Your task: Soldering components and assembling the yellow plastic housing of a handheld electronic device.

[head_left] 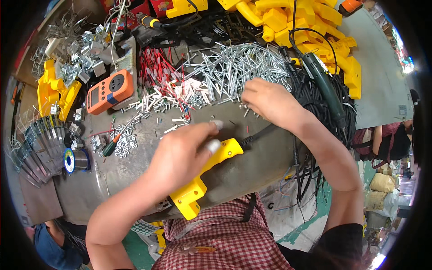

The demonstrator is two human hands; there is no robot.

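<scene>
So from my end on the head view: the yellow handle shell (191, 196) sits slanted by the front edge of the tabletop (240, 177), its lower end poking out past that edge toward the checked apron (211, 238). My left hand (177, 153) is over the middle of it, thumb and forefinger tips a little apart; the other fingers are hidden, so can't tell if they're gripping.

Right hand (272, 101) is at the near edge of the long screws (243, 67), fingers bunched narrow. Can't tell if there's a screw pinched in there.

Room-wise, the best bare patch is right of the shell, up to the front edge, with a black cord (261, 135) running off the shell's upper end. There's some bare metal left of my left wrist too, before the solder spool (75, 160). The right side's tight: black cables (345, 137) spill over the edge, with a dark green corded tool (321, 83) on top. Far side's walled off by yellow shells (297, 22).
</scene>
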